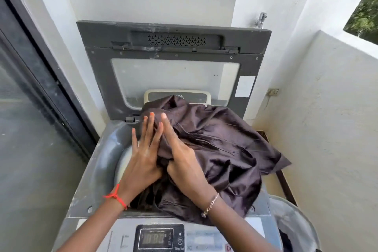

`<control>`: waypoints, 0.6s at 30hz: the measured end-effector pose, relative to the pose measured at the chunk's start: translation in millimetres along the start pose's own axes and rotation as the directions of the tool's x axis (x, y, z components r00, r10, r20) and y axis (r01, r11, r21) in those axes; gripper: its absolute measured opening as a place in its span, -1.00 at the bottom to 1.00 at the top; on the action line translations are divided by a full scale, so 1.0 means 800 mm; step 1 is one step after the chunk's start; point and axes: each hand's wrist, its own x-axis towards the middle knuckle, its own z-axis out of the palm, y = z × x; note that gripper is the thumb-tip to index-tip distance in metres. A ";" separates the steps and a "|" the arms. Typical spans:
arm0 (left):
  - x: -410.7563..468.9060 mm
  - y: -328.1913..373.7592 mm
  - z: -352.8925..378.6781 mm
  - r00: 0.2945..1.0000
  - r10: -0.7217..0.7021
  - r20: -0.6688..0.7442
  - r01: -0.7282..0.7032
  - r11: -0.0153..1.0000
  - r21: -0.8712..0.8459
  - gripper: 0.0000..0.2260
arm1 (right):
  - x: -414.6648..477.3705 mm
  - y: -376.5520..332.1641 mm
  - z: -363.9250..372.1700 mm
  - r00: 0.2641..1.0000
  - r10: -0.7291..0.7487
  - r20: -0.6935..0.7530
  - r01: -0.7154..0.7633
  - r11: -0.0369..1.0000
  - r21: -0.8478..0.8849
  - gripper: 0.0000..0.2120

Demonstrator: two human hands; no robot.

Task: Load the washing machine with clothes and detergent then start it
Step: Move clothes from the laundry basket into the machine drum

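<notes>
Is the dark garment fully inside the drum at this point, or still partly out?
Partly out. The dark garment is heaped over the washing machine opening, its right edge draped past the rim.

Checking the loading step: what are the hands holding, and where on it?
Both hands are on the dark brown cloth: right hand bunches its left-hand folds, left hand lies flat against its edge.

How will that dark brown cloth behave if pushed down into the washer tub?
Probably floppy: the dark brown cloth drapes in loose folds over the tub rim. Its sheen suggests it may be slippery under the left hand and right hand. Overhanging parts may slide outward.
</notes>
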 end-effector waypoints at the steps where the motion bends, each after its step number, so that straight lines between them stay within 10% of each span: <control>1: -0.007 -0.012 -0.004 1.000 -0.028 0.002 0.028 0.999 -0.026 0.02 | 0.005 0.000 0.012 0.999 0.003 0.035 -0.004 1.000 0.028 0.06; 6: -0.060 -0.035 0.033 0.952 -0.150 0.266 0.103 0.978 0.180 0.24 | -0.014 0.064 0.068 0.950 0.246 0.192 -0.257 0.966 0.034 0.05; 10: -0.080 -0.029 0.069 0.781 -0.306 0.544 0.158 0.940 0.302 0.27 | -0.047 0.120 0.071 0.851 0.341 0.400 -0.281 0.938 -0.203 0.07; 13: -0.060 -0.018 0.070 0.641 -0.314 0.700 0.191 0.949 0.251 -0.07 | -0.061 0.127 0.040 0.852 0.443 0.278 -0.399 0.895 -0.202 0.03; 18: 0.017 0.049 0.074 0.803 -0.107 0.586 0.104 0.994 0.038 -0.11 | -0.104 0.132 -0.059 0.886 0.444 -0.136 -0.459 0.881 -0.117 -0.10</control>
